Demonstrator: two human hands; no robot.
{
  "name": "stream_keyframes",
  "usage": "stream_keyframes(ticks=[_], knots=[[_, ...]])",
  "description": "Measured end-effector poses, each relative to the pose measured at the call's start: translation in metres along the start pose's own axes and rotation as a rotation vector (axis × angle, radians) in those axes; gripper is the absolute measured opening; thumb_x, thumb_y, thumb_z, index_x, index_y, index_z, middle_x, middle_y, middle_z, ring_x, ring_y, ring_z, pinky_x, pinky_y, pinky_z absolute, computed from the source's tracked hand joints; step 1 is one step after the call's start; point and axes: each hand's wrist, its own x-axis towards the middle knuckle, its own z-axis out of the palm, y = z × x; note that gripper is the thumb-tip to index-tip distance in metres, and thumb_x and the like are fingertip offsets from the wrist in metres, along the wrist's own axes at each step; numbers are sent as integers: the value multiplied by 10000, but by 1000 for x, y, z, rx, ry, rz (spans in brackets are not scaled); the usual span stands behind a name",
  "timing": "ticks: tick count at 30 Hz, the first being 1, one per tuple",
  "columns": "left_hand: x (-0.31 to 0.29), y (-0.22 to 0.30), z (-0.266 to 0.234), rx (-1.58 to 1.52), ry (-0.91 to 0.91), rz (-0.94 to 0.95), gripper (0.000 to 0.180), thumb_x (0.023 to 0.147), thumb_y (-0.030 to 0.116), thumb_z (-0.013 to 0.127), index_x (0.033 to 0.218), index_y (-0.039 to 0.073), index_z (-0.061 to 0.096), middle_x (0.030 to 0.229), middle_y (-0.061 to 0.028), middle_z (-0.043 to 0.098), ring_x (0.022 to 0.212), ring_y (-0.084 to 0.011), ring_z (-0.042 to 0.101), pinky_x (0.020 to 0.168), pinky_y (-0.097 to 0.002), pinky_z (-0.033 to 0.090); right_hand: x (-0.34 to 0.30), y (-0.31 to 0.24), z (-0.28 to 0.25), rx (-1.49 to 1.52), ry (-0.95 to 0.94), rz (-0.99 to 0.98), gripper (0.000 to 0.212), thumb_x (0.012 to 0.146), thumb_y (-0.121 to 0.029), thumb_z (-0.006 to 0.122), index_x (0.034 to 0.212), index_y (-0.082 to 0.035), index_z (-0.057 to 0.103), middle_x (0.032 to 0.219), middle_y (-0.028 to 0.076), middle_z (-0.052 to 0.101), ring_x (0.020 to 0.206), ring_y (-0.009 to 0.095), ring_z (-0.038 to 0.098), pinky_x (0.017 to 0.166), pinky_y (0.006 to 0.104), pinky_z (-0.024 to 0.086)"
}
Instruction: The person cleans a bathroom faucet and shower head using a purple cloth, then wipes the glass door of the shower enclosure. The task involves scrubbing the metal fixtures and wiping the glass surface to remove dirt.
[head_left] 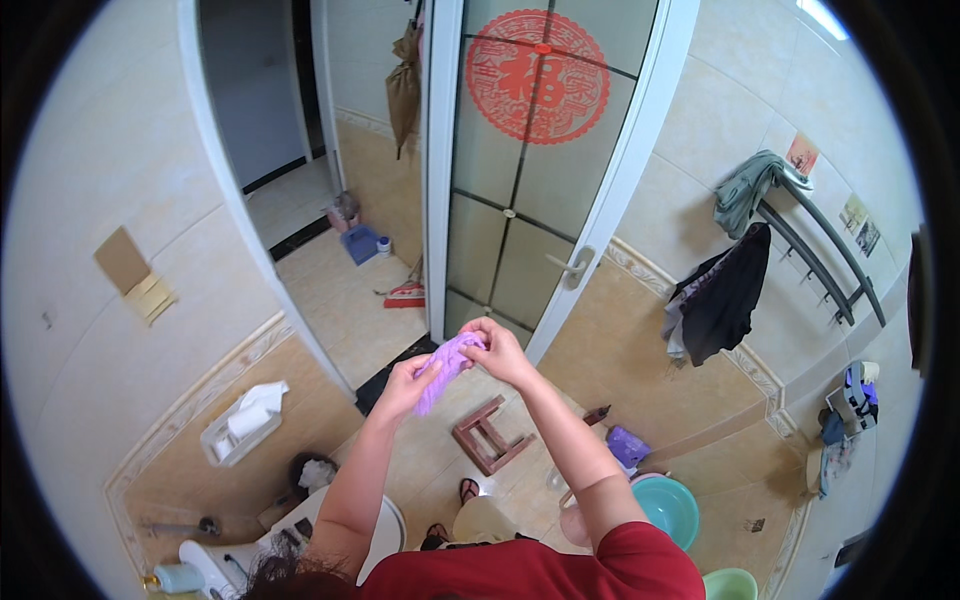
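Your left hand [404, 386] and right hand [500, 354] both grip the purple cloth [445, 374]; a wooden stool [487, 456] narrows the floor [425, 462]; a red decal [540, 77] bears writing.

Got a glass door [552, 180] with a big round red decoration [540, 78] on it, a black garment [735, 300] hanging off a grey wall rack [803, 262], a little brown stool [470, 448] on the floor [425, 452], a teal basin [672, 508] and, way up top, a folded brown umbrella [404, 85].
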Motion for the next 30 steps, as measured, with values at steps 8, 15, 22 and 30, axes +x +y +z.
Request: stream_keyframes(ticks=[8,15,22,30], knots=[[135,31,29,32,-55,200,231,911,123,626,1061,-51,646,911,-33,672,807,-81,607,721,-232,491,58,0,-114,-206,186,-7,130,861,-38,644,968,17,597,764,36,645,612,74,597,527,226,488],[236,81,20,514,-162,313,204,820,144,739,877,16,591,825,7,618,780,-55,562,696,-225,472,110,-16,-167,-232,349,-27,126,871,-33,595,988,10,609,750,29,630,603,80,597,541,232,498],[337,130,9,273,-534,285,231,822,180,732,908,38,572,799,7,604,745,-64,551,678,-248,470,140,-11,-230,-268,565,-84,262,819,23,528,1069,18,605,882,73,666,727,129,656,625,263,530],[446,189,12,439,-364,593,144,851,92,657,921,42,542,780,9,566,717,-50,527,618,-234,445,187,-81,-210,-133,822,21,169,879,-13,530,1047,-6,545,882,70,649,684,95,628,546,226,485]])
